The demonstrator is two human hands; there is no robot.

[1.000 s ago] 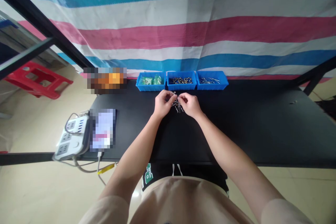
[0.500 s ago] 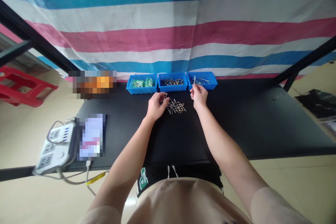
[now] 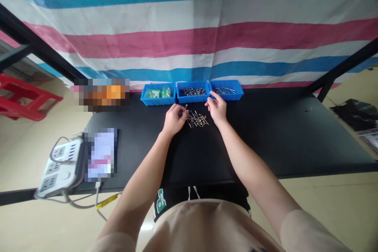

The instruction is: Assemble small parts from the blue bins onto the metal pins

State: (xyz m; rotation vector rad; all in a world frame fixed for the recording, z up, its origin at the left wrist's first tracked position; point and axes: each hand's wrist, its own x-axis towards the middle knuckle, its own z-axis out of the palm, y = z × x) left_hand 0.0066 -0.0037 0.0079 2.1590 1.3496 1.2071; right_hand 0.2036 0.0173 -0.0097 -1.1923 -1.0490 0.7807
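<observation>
My left hand pinches a small metal piece at the left edge of a loose pile of metal pins and fittings on the black table. Up and to the right of the pile, my right hand hovers with its index finger stretched out and no object visible in it. Its fingertip is near the front corners of the middle blue bin, which holds small brassy parts, and the right blue bin, which holds thin metal rods. The left blue bin contains green bags with pale pieces.
A power strip with cables and a blurred flat item lie on the left. Behind them is a blurred orange object. Small bits lie far right; a striped sheet hangs behind.
My right hand has moved left, away from over the right bin, and the thin rod that it held upright no longer shows. My left hand stays almost in place.
</observation>
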